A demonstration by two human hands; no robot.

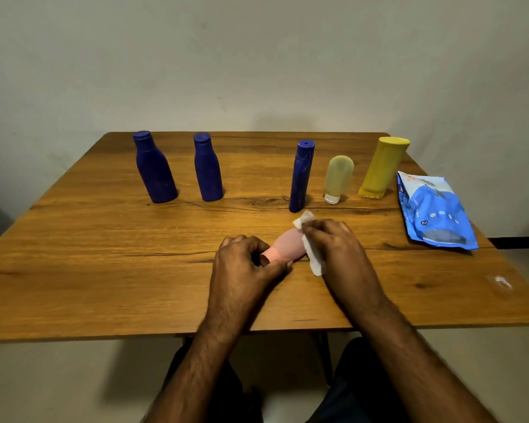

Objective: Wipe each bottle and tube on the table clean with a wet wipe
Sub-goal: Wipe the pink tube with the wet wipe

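Observation:
A pink tube [286, 247] lies near the middle of the wooden table [104, 254]. My left hand [246, 264] grips its cap end. My right hand [333, 242] holds a white wet wipe [310, 245] wrapped against the tube's far end. Behind them stand two dark blue bottles [155, 167] [207, 167], a slim blue bottle [301, 177], a pale yellow tube [338, 178] on its white cap, and a yellow tube [384, 167].
A blue wet-wipe pack [434, 210] lies flat at the table's right edge. A small white scrap [501, 281] sits near the front right. A plain wall rises close behind the table. My knees show below the front edge.

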